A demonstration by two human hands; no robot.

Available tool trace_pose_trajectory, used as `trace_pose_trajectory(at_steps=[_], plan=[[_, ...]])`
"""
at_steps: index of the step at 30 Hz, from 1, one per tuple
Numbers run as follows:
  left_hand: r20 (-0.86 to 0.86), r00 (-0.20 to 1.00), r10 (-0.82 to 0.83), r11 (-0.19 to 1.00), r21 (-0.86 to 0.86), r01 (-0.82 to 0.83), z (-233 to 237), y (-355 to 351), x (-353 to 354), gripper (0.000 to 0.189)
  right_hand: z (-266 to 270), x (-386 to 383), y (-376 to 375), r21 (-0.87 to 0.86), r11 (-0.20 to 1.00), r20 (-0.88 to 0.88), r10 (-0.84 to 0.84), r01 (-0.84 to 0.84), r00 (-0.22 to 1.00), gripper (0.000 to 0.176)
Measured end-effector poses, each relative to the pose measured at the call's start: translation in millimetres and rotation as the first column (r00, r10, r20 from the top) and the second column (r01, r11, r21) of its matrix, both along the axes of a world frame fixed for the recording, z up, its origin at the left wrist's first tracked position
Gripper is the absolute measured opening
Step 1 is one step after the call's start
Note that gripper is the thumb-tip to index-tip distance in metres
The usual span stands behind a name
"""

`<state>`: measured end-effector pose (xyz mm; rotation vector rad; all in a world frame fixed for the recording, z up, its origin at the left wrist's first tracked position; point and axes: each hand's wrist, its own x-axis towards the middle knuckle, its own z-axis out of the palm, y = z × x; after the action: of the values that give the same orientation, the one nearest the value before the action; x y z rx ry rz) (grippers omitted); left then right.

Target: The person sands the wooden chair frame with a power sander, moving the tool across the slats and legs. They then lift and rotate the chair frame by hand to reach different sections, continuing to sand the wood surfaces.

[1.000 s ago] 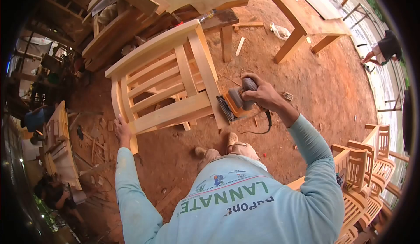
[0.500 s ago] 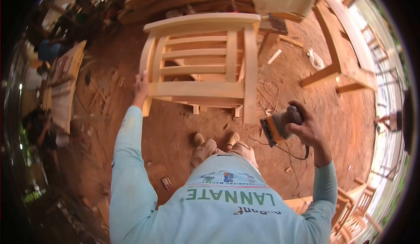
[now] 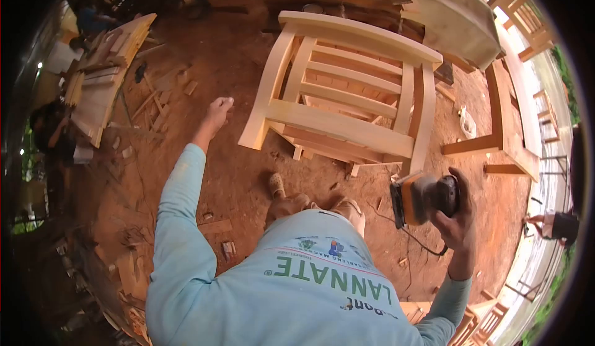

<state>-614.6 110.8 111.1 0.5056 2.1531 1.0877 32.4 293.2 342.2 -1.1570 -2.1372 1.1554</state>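
My right hand [image 3: 457, 225] grips an orange and black power sander [image 3: 423, 198], its flat pad facing left. A cord hangs below the sander. To its upper left stands a pale, unfinished wooden chair [image 3: 341, 123] with a slatted side, apart from the sander's pad. My left hand [image 3: 217, 115] hangs in the air left of the chair, touching nothing. Its fingers are curled in, and no object shows in them.
Stacked wooden panels [image 3: 111, 76] lie at the left, near another person's arm [image 3: 59, 132]. A wooden bench frame [image 3: 496, 119] stands right. Another person's hand [image 3: 542, 222] shows at the far right. Offcuts [image 3: 158, 107] litter the dirt floor [image 3: 204, 54].
My left hand has let go of the chair's left edge. The chair sits further right in view and turned. The sander appears lower and further right, still in my right hand.
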Motion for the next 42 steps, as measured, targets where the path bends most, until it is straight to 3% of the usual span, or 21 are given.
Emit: trace_pose_trajectory(at_steps=[2,6,8,11,13,15,18,22,23,27,29,32,35,38,42], plan=[[0.042,0.999,-0.019,1.0,0.024,0.018,1,-13,-4,0.046,-5,-37,-15,-0.027,0.996,0.053,-0.079,0.081,0.995,0.078],[0.115,0.988,-0.106,0.993,-0.047,0.112,-46,-43,-31,0.042,-15,-111,-28,0.089,0.984,0.123,-0.166,0.156,0.978,0.079],[0.138,0.979,-0.153,0.978,-0.122,0.17,-96,-60,-51,0.039,-28,-134,-27,0.225,0.96,0.205,-0.213,0.166,0.955,0.079],[0.07,0.965,-0.252,0.952,-0.158,0.261,-217,-101,-97,0.04,-29,-165,-26,0.306,0.93,0.318,-0.3,0.202,0.899,0.078],[-0.064,0.892,-0.448,0.858,-0.312,0.408,-157,-116,-76,0.06,-43,-170,-20,0.378,0.906,0.363,-0.335,0.191,0.869,0.078],[-0.008,0.879,-0.476,0.791,-0.44,0.425,-198,-155,-97,0.062,-47,-175,-19,0.373,0.901,0.391,-0.371,0.224,0.842,0.077],[0.002,0.843,-0.539,0.694,-0.565,0.446,-213,-205,-102,0.057,-47,-181,-12,0.366,0.901,0.426,-0.384,0.232,0.819,0.076],[-0.008,0.745,-0.667,0.54,-0.694,0.475,-188,-250,-96,0.052,-55,-183,-5,0.382,0.895,0.415,-0.387,0.229,0.823,0.074],[0.032,0.812,-0.583,0.572,-0.693,0.438,-169,-249,-85,0.051,-52,-189,-4,0.373,0.897,0.416,-0.391,0.239,0.821,0.074],[0.281,0.77,-0.573,0.465,-0.662,0.588,-221,-253,-135,0.054,-45,-207,-8,0.369,0.908,0.475,-0.368,0.199,0.8,0.073],[0.384,0.65,-0.656,0.287,-0.669,0.685,-261,-240,-175,0.057,-48,-214,-16,0.406,0.887,0.459,-0.405,0.219,0.791,0.072],[0.151,0.892,-0.426,0.709,-0.556,0.433,-232,-203,-184,0.057,-51,-237,-41,0.417,0.861,0.423,-0.467,0.29,0.776,0.072],[0.199,0.832,-0.518,0.692,-0.475,0.544,-266,-165,-231,0.057,-51,-267,-70,0.392,0.848,0.427,-0.511,0.356,0.746,0.072],[0.164,0.773,-0.613,0.637,-0.476,0.606,-247,-114,-262,0.057,-55,-306,-95,0.434,0.842,0.392,-0.498,0.322,0.773,0.071],[0.184,0.742,-0.645,0.612,-0.457,0.646,-259,-61,-313,0.058,-54,-360,-115,0.377,0.847,0.445,-0.52,0.374,0.729,0.069]])
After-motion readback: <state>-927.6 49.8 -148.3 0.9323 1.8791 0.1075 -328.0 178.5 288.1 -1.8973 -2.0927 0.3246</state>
